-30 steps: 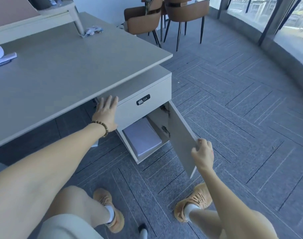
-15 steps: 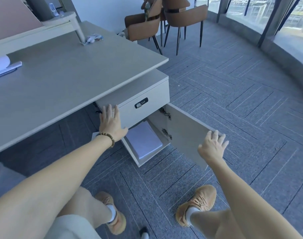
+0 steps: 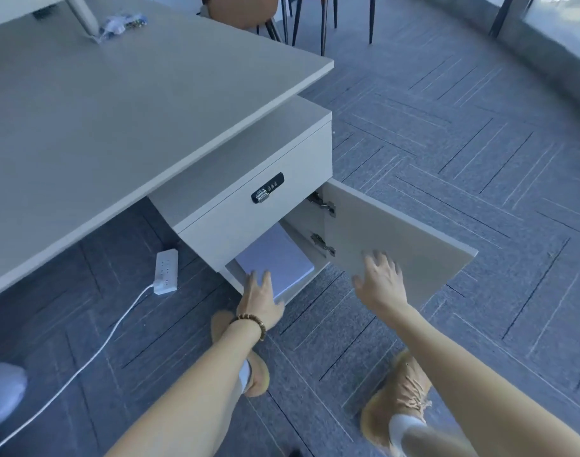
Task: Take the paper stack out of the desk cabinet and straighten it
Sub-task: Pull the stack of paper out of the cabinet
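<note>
A white paper stack (image 3: 277,258) lies flat on the bottom of the desk cabinet (image 3: 249,225), under a drawer with a black combination lock (image 3: 267,192). The cabinet door (image 3: 397,239) is swung wide to the right. My left hand (image 3: 260,300), with a bead bracelet on the wrist, reaches to the stack's near left corner, fingers spread and touching its edge, gripping nothing. My right hand (image 3: 381,282) hovers with spread fingers in front of the door's inner face, to the right of the stack.
The desk top (image 3: 117,110) overhangs the cabinet. A white power strip (image 3: 165,271) with its cable lies on the carpet to the left. My feet in tan shoes (image 3: 400,400) stand close below. Brown chairs (image 3: 249,11) stand at the back.
My left hand dropped from the drawer front down to the paper stack's corner. My right hand let go of the door edge and moved in toward the opening. The view came closer and lower.
</note>
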The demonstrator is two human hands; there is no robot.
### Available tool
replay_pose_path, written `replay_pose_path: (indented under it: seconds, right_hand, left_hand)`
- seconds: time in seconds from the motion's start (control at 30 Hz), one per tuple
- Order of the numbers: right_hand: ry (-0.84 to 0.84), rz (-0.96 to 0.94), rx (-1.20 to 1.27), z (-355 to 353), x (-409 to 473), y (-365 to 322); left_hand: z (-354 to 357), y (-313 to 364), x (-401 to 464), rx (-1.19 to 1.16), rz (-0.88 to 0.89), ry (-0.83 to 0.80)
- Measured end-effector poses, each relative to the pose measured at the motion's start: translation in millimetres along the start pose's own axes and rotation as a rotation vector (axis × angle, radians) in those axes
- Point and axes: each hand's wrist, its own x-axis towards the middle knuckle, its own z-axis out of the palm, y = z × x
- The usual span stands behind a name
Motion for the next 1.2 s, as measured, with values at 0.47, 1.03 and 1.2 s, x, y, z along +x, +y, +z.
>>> replay_pose_path:
  seconds: [0.47, 1.03, 1.2]
  right_hand:
    - [-0.435, 0.031, 0.271, 205.2, 171.8, -40.5]
    - [-0.379, 0.253, 0.387, 312.7, 266.8, -46.4]
    - [-0.23, 0.336, 0.379, 319.5, 254.7, -35.3]
  left_hand:
    - [155.0, -65.4, 189.0, -0.251, -0.262, -0.059]
    - [239.5, -113.2, 291.7, -0.215, -0.774, -0.01]
    - [237.4, -78.0, 263.5, -0.284, -0.825, -0.019]
